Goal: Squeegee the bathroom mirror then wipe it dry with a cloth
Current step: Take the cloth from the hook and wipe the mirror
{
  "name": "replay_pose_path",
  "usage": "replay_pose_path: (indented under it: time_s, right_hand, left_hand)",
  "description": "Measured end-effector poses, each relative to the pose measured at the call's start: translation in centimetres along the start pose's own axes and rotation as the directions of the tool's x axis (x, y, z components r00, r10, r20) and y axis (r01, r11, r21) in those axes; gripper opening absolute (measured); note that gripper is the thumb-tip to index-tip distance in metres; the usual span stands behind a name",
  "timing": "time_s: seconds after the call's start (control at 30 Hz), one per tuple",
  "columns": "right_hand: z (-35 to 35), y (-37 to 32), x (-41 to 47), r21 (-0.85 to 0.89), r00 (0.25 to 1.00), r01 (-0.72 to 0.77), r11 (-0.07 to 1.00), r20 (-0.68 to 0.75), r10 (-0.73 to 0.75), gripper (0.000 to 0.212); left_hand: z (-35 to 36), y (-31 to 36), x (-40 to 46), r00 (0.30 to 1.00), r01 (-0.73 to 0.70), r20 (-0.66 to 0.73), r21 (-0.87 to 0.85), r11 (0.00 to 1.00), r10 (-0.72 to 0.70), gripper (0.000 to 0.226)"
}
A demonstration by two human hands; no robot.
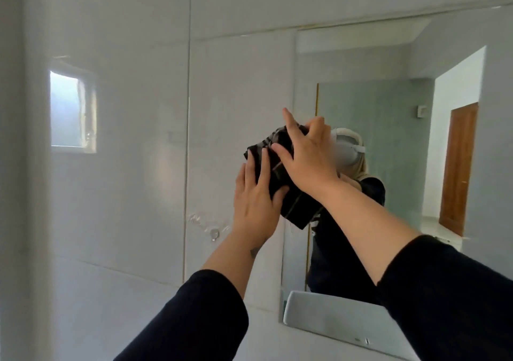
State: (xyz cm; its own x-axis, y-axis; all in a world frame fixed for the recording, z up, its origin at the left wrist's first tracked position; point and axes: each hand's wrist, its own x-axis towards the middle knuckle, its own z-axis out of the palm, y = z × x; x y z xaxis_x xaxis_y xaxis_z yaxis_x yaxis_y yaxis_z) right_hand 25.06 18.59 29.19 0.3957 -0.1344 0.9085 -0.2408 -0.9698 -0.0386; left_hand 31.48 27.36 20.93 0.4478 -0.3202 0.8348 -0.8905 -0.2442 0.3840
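- Both hands held a dark cloth [280,172] up at the mirror's [388,63] left edge, probably folding it into a pad for wiping.
- The left hand [255,199] lay mostly flat, fingers extended, thumb hooked over the cloth's lower fold.
- The right hand [308,152] curled loosely over the top, forefinger raised clear.
- No squeegee was in view, so that step was likely over.
- Whether the cloth touched the glass could not be told; the arms hid the mirror's lower part.
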Motion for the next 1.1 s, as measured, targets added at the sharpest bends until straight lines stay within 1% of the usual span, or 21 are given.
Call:
replay_pose_path:
  time_s: [0.13, 0.23, 0.3, 0.4, 0.43, 0.53, 0.6, 0.67, 0.77, 0.83, 0.93, 1.0, 1.1]
  right_hand:
    - [-3.0, 4.3, 2.8, -0.141, 0.995, 0.017, 0.99, -0.093, -0.031, 0.063]
    - [-3.6, 6.3, 3.9, -0.213, 0.993, 0.04, 0.976, -0.096, -0.062, 0.062]
    - [-3.1, 7.2, 4.1, -0.259, 0.991, 0.081, 0.962, -0.085, -0.106, 0.061]
    - [-2.0, 8.3, 3.7, -0.35, 0.965, 0.169, 0.921, -0.131, -0.227, 0.061]
    - [-1.8, 8.7, 3.5, -0.382, 0.951, 0.215, 0.899, -0.127, -0.282, 0.06]
    - [-1.6, 10.0, 2.8, -0.475, 0.878, 0.412, 0.778, -0.021, -0.479, 0.055]
    - [-1.9, 10.6, 2.6, -0.477, 0.833, 0.509, 0.717, 0.06, -0.551, 0.054]
    - [-2.0, 10.9, 2.7, -0.463, 0.825, 0.537, 0.705, 0.116, -0.552, 0.053]
    - [-2.2, 10.9, 3.0, -0.443, 0.846, 0.52, 0.73, 0.15, -0.512, 0.057]
    - [-2.2, 10.7, 3.1, -0.432, 0.859, 0.502, 0.749, 0.149, -0.49, 0.063]
    - [-1.8, 10.0, 3.8, -0.454, 0.892, 0.442, 0.774, 0.132, -0.432, 0.072]
    - [-1.7, 9.2, 5.2, -0.484, 0.913, 0.392, 0.782, 0.097, -0.397, 0.068]
    - [-2.2, 7.5, 9.0, -0.486, 0.943, 0.303, 0.819, 0.027, -0.333, 0.055]
  left_hand:
    - [1.6, 3.6, 4.6, 0.995, -0.073, 0.073, 0.079, 0.994, 0.068, 0.081]
    - [2.9, 5.1, 6.3, 0.99, -0.1, 0.115, 0.162, 0.982, 0.081, 0.083]
    - [3.5, 5.0, 6.9, 0.991, -0.09, 0.113, 0.186, 0.978, 0.069, 0.085]
    - [4.0, 4.3, 7.1, 0.992, -0.103, 0.097, 0.205, 0.973, 0.084, 0.085]
    - [4.1, 4.1, 7.0, 0.991, -0.111, 0.09, 0.209, 0.972, 0.094, 0.084]
    - [4.4, 3.8, 7.1, 0.991, -0.129, 0.071, 0.199, 0.972, 0.117, 0.083]
    - [4.5, 3.7, 7.3, 0.989, -0.139, 0.067, 0.17, 0.976, 0.129, 0.083]
    - [4.4, 3.7, 7.3, 0.988, -0.147, 0.066, 0.135, 0.98, 0.139, 0.086]
    - [4.4, 3.3, 6.3, 0.993, -0.121, -0.001, 0.076, 0.99, 0.122, 0.088]
    - [4.6, 2.6, 5.0, 0.997, -0.068, -0.038, 0.052, 0.996, 0.07, 0.088]
    - [5.0, 1.4, 3.7, 0.999, 0.03, -0.03, 0.02, 0.999, -0.029, 0.084]
    - [5.3, 1.0, 3.5, 0.997, 0.074, 0.007, 0.017, 0.997, -0.075, 0.082]
    - [5.4, 0.9, 3.7, 0.996, 0.052, 0.074, 0.046, 0.998, -0.055, 0.086]
